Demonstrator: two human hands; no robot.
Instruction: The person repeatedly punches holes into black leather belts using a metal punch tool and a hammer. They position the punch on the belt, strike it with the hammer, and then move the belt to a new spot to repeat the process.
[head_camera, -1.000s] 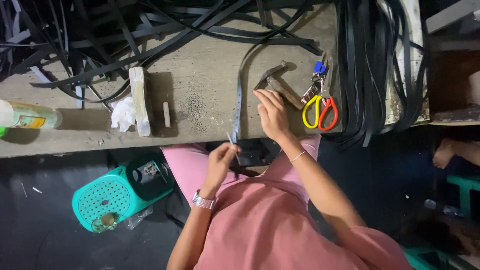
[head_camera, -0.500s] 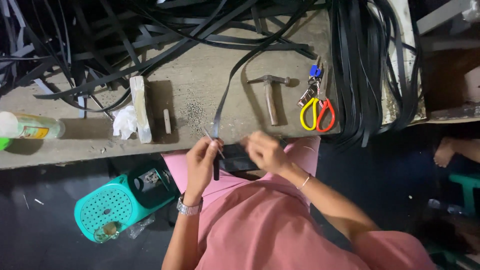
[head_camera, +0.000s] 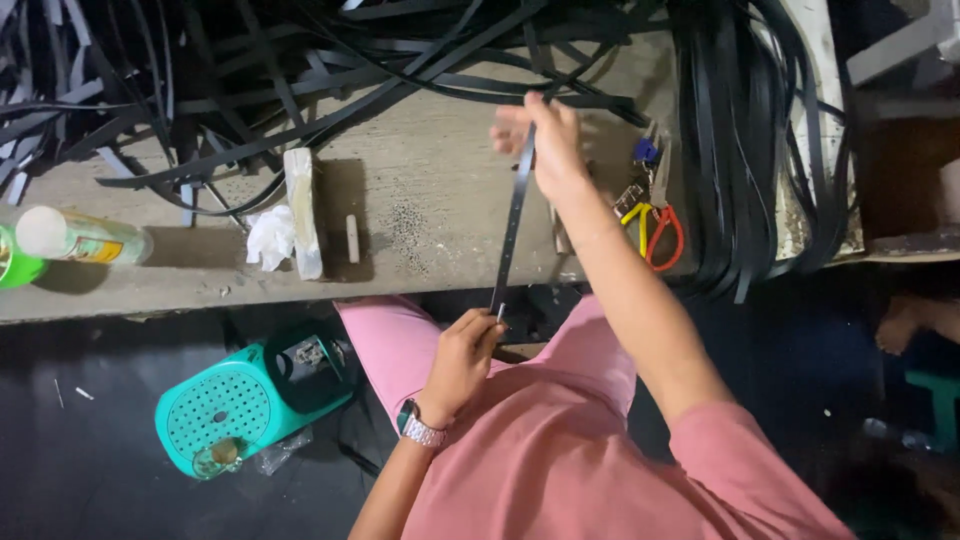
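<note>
Change since earlier: both hands were bunched together at the lap edge half a second ago; now the right hand (head_camera: 545, 140) is reaching up over the bench while the left hand (head_camera: 462, 355) is staying low, so the black strap (head_camera: 512, 225) is being drawn out straight between them.
Right hand: fingers are closing around the strap's upper end, near the tangle of black strips (head_camera: 300, 70).
Left hand: thumb and fingers are pinching the lower end, just off the workbench (head_camera: 420, 210) edge, above the pink lap.
Strap position: running nearly upright across the bench, just beside the scissors (head_camera: 655, 225).
Handling judgement: it is looking thin, light and floppy, probably slightly stiff along its length; pinching both ends under tension seems the surest hold, since a mid-span grip would be letting it sag.
Nearby: wooden block (head_camera: 302, 212), teal stool (head_camera: 240, 405).
</note>
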